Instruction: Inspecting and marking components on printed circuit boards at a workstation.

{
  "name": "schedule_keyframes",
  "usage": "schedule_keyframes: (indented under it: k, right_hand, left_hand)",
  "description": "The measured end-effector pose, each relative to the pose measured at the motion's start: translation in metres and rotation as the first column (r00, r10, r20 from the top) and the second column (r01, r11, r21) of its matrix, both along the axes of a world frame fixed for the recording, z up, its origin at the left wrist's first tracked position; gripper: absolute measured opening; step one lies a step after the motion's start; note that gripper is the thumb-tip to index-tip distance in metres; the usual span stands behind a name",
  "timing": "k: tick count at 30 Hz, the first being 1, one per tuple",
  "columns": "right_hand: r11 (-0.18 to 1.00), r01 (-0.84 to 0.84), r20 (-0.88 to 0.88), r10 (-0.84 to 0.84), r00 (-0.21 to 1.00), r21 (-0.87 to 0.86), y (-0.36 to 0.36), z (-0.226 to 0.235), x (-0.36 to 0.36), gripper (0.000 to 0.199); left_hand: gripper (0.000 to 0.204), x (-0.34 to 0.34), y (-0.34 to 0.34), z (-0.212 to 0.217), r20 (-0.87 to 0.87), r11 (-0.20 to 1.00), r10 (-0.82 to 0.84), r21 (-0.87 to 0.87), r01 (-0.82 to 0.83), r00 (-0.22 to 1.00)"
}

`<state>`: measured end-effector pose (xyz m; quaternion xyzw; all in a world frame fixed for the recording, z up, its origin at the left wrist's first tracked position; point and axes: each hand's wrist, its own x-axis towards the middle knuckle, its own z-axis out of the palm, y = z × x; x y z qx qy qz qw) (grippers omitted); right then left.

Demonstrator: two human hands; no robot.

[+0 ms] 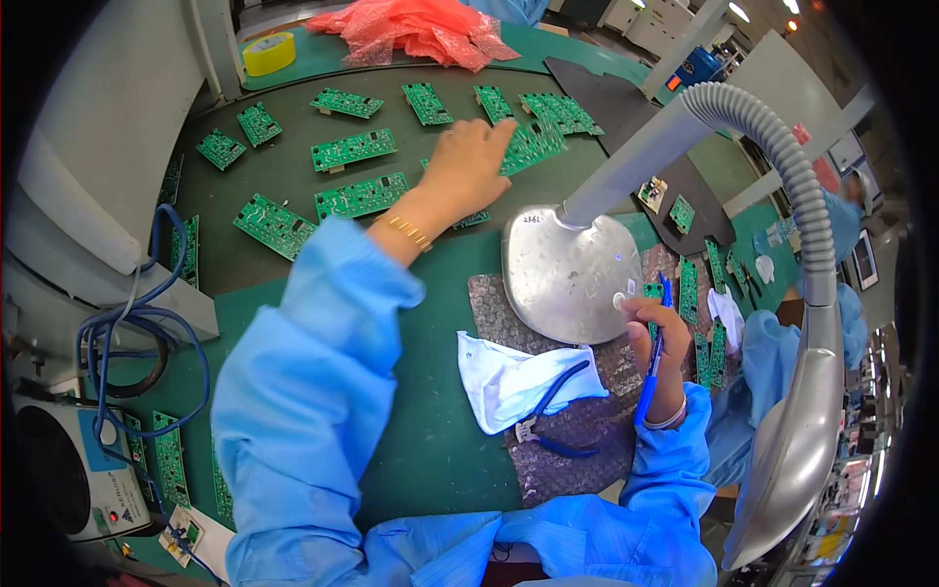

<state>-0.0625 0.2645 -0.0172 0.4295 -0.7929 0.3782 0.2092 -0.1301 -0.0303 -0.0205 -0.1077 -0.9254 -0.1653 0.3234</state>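
Observation:
My left hand (464, 168) reaches over the dark mat with its fingers closed at the near edge of a green circuit board (535, 146), which looks slightly smeared by motion. Another larger circuit board (564, 112) lies just behind it. My right hand (663, 342), at the right of the lamp base, holds a blue pen (650, 377) upright. Its thumb and forefinger come close to a small white round spot on the base; whether they touch it I cannot tell. More circuit boards, such as one (354, 149) left of my left hand, lie spread over the mat.
A silver gooseneck lamp's base (548, 269) stands between my hands, its ribbed neck (773, 117) arching right. Blue-handled cutters (528, 428) rest on a white cloth (489, 386) and bubble wrap (587, 460). Yellow tape (269, 54), pink wrap (416, 29) and blue cables (137, 318) lie around.

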Motion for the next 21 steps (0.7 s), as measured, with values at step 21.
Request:
schedule_keyframes:
  k: [21]
  right_hand:
    - [0.979, -0.206, -0.232, 0.203, 0.951, 0.014, -0.005, -0.016, -0.004, 0.065]
  left_hand:
    - [0.062, 0.088, 0.054, -0.028, -0.336, 0.657, -0.679, 0.117, 0.744, 0.653]
